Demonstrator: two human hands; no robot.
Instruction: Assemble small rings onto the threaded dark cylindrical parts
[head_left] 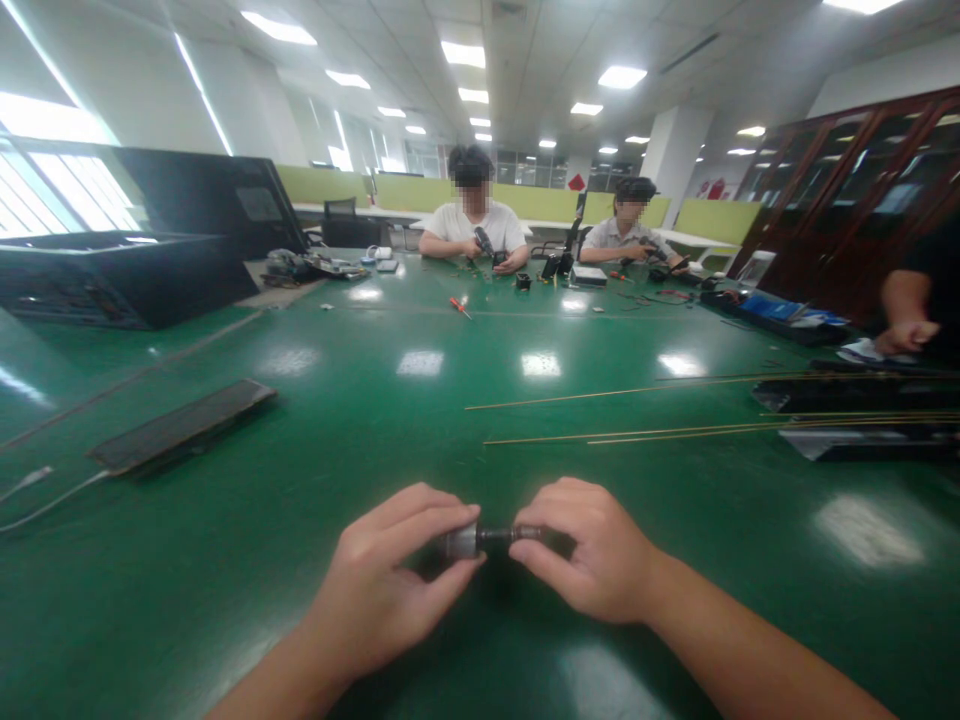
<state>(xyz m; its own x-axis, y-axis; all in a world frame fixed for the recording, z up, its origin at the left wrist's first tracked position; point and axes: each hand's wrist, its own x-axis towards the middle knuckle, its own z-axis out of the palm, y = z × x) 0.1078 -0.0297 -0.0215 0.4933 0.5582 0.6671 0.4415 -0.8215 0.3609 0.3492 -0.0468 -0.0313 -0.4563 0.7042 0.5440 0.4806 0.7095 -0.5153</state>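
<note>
Low in the middle of the head view, my two hands hold a small metal part between them. My left hand [401, 575] is closed around a silver-grey metal cylinder [463, 541], thumb below and fingers above. A thin dark shaft [493, 535] runs from the cylinder toward the right. Its right end is pinched between the thumb and fingers of my right hand [581, 545]. The cylinder's left side is hidden behind my left fingers. I cannot tell whether cylinder and shaft are one piece. Both hands are over the green tabletop [360, 440].
Thin brass-coloured rods [600, 437] and black channel pieces [862, 435] lie to the right. A dark flat bar [187, 425] with a white cable is at left. Farther off are a red screwdriver [460, 307], a large black case [127, 280] and people [474, 230] working across the table.
</note>
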